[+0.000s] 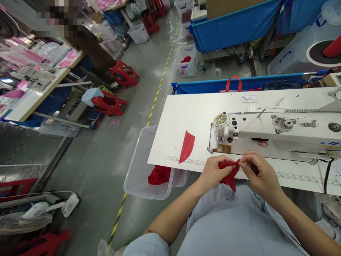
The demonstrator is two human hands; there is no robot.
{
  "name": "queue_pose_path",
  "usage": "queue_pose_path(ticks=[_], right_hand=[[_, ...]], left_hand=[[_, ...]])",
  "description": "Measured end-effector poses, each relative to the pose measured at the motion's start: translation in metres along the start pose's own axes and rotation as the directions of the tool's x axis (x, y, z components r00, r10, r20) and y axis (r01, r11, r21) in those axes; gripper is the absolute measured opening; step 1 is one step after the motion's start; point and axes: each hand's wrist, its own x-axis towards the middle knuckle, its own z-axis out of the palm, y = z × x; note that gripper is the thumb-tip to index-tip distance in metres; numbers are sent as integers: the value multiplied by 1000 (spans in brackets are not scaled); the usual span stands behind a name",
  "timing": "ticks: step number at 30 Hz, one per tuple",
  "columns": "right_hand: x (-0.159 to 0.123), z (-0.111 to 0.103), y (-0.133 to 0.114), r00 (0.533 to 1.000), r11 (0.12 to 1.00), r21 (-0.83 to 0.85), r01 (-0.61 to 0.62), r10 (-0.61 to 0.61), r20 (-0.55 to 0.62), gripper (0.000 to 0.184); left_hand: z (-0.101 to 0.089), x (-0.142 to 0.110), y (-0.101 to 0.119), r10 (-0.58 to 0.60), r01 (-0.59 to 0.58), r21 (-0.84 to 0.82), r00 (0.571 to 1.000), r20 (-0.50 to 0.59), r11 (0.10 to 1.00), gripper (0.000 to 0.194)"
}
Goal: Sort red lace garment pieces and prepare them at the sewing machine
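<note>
A small piece of red fabric (228, 180) hangs between my two hands at the front edge of the white sewing table (176, 110). My left hand (216, 169) is closed on its left part, thumb on top. With thumb and fingers pinched, my right hand (259, 172) grips the fabric's upper right corner. Both hands are just in front of the sewing machine (255, 124), whose needle area stands behind my left hand. Flat on the table to the left lies another red fabric piece (187, 145), wedge-shaped with one curved side.
Below the table's left end stands a clear plastic bin (133, 174) with red fabric (159, 175) in it. Small red scissors (262, 144) lie under the machine arm. A blue cloth trough (197, 87) runs along the back edge. Red stools (124, 73) and a person (87, 42) are across the aisle.
</note>
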Motion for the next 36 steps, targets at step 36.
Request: queue_pose_path(ticks=[36], right_hand=[[6,-4,4,661,104,699,-708,446,603,43]], left_hand=[[-14,8,-32,330,-324,619,938,108,716,14]])
